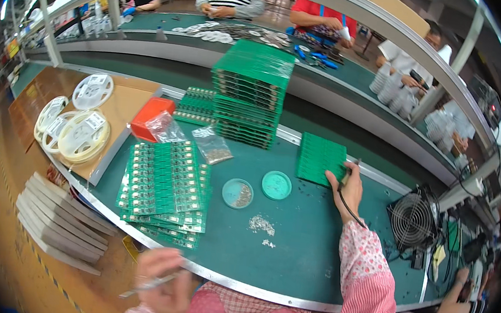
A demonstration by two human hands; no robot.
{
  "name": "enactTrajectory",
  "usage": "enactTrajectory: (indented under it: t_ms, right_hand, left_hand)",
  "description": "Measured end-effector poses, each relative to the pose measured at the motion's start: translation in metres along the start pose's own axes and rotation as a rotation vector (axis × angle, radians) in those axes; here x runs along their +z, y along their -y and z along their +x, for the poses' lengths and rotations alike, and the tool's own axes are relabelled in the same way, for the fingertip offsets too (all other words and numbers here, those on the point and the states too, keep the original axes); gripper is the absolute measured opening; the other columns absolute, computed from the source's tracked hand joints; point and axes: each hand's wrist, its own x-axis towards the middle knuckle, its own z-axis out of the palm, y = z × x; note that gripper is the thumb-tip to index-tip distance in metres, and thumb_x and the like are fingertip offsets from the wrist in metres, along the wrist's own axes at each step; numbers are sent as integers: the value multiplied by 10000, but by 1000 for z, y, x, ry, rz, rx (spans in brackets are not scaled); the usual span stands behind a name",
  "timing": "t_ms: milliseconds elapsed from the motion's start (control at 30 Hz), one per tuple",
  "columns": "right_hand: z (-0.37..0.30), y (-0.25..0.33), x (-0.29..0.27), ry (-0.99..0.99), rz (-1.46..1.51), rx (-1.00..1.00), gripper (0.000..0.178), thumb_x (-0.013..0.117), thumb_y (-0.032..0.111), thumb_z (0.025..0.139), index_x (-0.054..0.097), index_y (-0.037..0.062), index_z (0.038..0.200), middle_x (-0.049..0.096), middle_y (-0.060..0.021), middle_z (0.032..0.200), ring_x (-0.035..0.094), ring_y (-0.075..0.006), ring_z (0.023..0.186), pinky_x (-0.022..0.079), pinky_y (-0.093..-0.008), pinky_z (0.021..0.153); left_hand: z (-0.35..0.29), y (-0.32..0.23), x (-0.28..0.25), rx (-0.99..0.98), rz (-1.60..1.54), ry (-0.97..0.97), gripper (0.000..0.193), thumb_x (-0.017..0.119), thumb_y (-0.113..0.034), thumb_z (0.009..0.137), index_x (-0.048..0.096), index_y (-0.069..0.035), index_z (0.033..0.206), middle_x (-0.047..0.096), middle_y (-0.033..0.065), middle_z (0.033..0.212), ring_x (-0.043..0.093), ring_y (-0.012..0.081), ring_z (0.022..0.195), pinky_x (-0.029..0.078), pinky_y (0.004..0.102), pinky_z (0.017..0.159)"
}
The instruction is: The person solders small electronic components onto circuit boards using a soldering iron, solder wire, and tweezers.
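Note:
My right hand (350, 191) is closed round a thin soldering iron (345, 177) with a black cable running back past the wrist. It is at the right edge of a green circuit board panel (318, 154), its fingers by the panel's lower right corner. My left hand (161, 275), blurred by motion, is at the table's front edge with metal tweezers (148, 285) in its fingers. Beyond it lies a fanned stack of board panels (160, 177). Two small round dishes stand mid-table, one with small metal parts (245, 196) and one turquoise (277, 185).
A tall stack of green panels (254, 65) stands at the back. Left of it are a red bin (152, 115), a plastic bag (212, 146) and a cardboard tray (128, 104) with reels (85, 136). Loose parts (261, 225) lie mid-table; a fan (413, 219) is at right. Several people work opposite.

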Motion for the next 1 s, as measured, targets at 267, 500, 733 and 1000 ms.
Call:
enactTrajectory:
  t_ms: [267, 500, 733, 1000]
  right_hand:
    - [16, 8, -21, -184, 548, 16, 426, 761, 80, 855, 528, 87, 1212, 617, -100, 1087, 600, -230, 999, 481, -354, 879]
    - [-27, 68, -184, -40, 274, -172, 343, 674, -45, 859, 555, 53, 1166, 582, -30, 959, 555, -121, 857, 462, -255, 765]
    - [-151, 78, -255, 221, -595, -688, 298, 681, 132, 747, 684, 165, 1044, 637, -96, 952, 635, -208, 739, 490, -298, 566]
    - [-247, 95, -161, 257, -231, -417, 291, 694, 212, 804, 678, 177, 1093, 634, -80, 1013, 633, -236, 924, 512, -392, 822]
  left_hand:
    - [-45, -28, 101, 90, -306, 406, 321, 785, -42, 788, 698, -88, 1094, 707, 45, 1106, 666, 248, 999, 498, 378, 882]
    - [-45, -20, 105, 70, -280, 521, 300, 779, -13, 787, 717, -85, 1072, 739, 59, 1019, 681, 252, 917, 496, 380, 878]
    - [-39, -22, 105, 6, -261, 568, 265, 766, 10, 787, 707, -53, 1038, 738, 83, 999, 663, 295, 929, 515, 389, 857]
    - [-26, -24, 81, 154, -168, 579, 315, 773, 7, 773, 678, -58, 1066, 730, 81, 1023, 683, 245, 961, 489, 416, 898]
